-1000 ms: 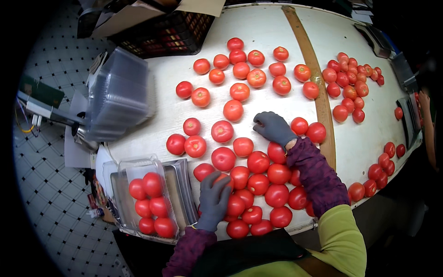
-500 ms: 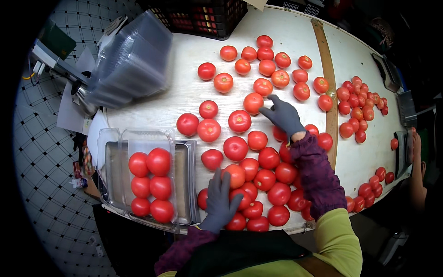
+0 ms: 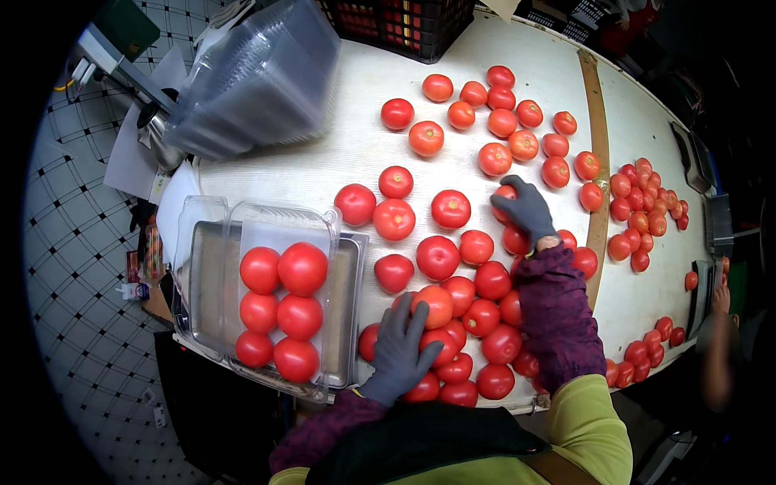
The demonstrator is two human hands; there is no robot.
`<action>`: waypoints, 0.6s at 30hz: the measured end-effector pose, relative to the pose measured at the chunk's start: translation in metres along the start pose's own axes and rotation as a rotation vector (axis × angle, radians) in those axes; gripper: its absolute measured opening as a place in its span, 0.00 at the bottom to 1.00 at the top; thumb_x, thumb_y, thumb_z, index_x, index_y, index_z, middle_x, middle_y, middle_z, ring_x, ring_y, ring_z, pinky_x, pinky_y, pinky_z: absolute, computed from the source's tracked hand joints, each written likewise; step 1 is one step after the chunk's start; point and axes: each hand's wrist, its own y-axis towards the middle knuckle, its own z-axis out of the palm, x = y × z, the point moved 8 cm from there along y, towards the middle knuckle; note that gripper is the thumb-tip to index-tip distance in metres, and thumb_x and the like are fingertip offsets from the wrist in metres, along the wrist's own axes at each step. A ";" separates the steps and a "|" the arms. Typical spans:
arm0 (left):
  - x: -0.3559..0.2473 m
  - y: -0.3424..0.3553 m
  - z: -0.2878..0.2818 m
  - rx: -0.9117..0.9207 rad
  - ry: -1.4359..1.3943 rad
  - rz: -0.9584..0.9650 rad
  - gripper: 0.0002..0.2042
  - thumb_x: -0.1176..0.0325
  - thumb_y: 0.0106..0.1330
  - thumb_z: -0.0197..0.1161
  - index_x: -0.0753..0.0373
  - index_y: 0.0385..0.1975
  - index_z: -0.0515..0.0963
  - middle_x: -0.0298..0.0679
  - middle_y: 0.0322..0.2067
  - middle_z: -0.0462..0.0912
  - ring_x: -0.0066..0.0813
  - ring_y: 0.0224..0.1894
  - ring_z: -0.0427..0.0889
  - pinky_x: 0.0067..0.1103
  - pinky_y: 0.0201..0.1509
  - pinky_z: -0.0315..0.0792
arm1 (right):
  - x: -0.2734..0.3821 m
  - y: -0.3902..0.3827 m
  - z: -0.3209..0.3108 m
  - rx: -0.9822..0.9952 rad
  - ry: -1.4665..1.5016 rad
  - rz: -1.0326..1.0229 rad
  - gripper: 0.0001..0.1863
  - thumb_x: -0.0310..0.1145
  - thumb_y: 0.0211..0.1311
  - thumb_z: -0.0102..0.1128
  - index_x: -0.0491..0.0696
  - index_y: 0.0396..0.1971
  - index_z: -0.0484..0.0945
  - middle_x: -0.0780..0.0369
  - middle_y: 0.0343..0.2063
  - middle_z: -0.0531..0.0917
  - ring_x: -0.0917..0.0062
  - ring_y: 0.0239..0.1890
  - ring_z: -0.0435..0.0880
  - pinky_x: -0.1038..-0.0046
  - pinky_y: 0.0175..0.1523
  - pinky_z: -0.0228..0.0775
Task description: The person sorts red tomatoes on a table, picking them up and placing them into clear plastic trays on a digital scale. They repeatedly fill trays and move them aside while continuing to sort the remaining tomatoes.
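My right hand (image 3: 525,212), in a grey glove, has its fingers closed round a red tomato (image 3: 502,204) above the middle of the table. My left hand (image 3: 398,349), gloved in grey too, is open at the near edge. Its spread fingers touch an orange-red tomato (image 3: 434,306) in a dense group of tomatoes. To its left a clear plastic clamshell box (image 3: 333,303) lies with its lid folded open on a metal tray (image 3: 357,259). Several tomatoes (image 3: 300,317) sit in the box in two columns.
A tall stack of clear plastic boxes (image 3: 255,89) stands at the far left, beside a black crate (image 3: 408,28). More loose tomatoes (image 3: 426,138) are spread over the white table (image 3: 364,89). A brown strip (image 3: 598,153) crosses it, with another tomato pile (image 3: 638,202) beyond. Another person's arm (image 3: 718,347) is at right.
My right hand has closed round a tomato and drawn it nearer and a little right. My left hand stays by the same tomato. The whole view has shifted slightly.
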 end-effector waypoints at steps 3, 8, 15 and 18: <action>0.000 0.001 0.000 -0.008 0.002 0.011 0.36 0.55 0.63 0.59 0.66 0.66 0.54 0.58 0.65 0.54 0.61 0.65 0.57 0.44 0.68 0.53 | 0.002 -0.001 -0.014 -0.050 0.189 0.017 0.16 0.46 0.58 0.57 0.50 0.39 0.80 0.56 0.30 0.81 0.59 0.38 0.81 0.62 0.44 0.72; 0.001 0.002 0.000 -0.007 -0.004 0.011 0.36 0.54 0.62 0.59 0.67 0.66 0.55 0.58 0.65 0.55 0.60 0.65 0.58 0.45 0.68 0.53 | 0.103 -0.007 -0.002 -0.407 0.135 -0.428 0.11 0.38 0.58 0.61 0.46 0.35 0.80 0.56 0.33 0.81 0.60 0.35 0.80 0.61 0.42 0.71; 0.000 0.001 0.000 -0.039 0.017 0.010 0.35 0.55 0.62 0.60 0.62 0.66 0.56 0.57 0.64 0.56 0.59 0.64 0.60 0.45 0.67 0.55 | 0.194 0.026 0.127 0.182 0.308 -0.340 0.27 0.44 0.45 0.68 0.49 0.47 0.78 0.51 0.42 0.79 0.56 0.43 0.79 0.63 0.51 0.72; -0.002 -0.004 -0.006 -0.097 0.034 0.023 0.35 0.55 0.62 0.59 0.60 0.67 0.55 0.56 0.64 0.57 0.58 0.62 0.62 0.43 0.66 0.58 | 0.173 0.030 0.109 0.251 0.496 -0.192 0.23 0.39 0.49 0.65 0.42 0.45 0.77 0.54 0.39 0.80 0.70 0.41 0.80 0.70 0.47 0.72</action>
